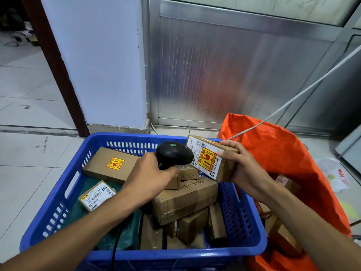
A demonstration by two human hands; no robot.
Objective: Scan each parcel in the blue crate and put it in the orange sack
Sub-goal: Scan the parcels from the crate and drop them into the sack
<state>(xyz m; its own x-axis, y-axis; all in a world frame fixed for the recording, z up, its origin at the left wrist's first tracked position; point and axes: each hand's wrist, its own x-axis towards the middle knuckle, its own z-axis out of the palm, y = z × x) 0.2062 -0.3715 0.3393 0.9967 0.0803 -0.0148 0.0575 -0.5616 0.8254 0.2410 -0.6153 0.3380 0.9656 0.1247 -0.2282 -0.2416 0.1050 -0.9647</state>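
Observation:
My left hand (150,175) grips a black handheld scanner (173,154), its head pointed at the label of a small cardboard parcel (210,159). My right hand (241,163) holds that parcel, tilted, above the crate's far right corner. The parcel carries a white shipping label and a yellow-and-red fragile sticker. Below, the blue crate (56,204) holds several cardboard parcels, among them a long box with a fragile sticker (109,165), a small labelled box (96,194) and a large box with handwriting (185,200). The orange sack (277,151) stands open to the right with parcels inside.
A green plastic bag (125,231) lies in the crate under the boxes. The scanner's black cable (115,249) runs down toward me. A white cable (293,98) crosses above the sack. A white pillar (101,65) and metal panel wall (224,71) stand behind; tiled floor lies left.

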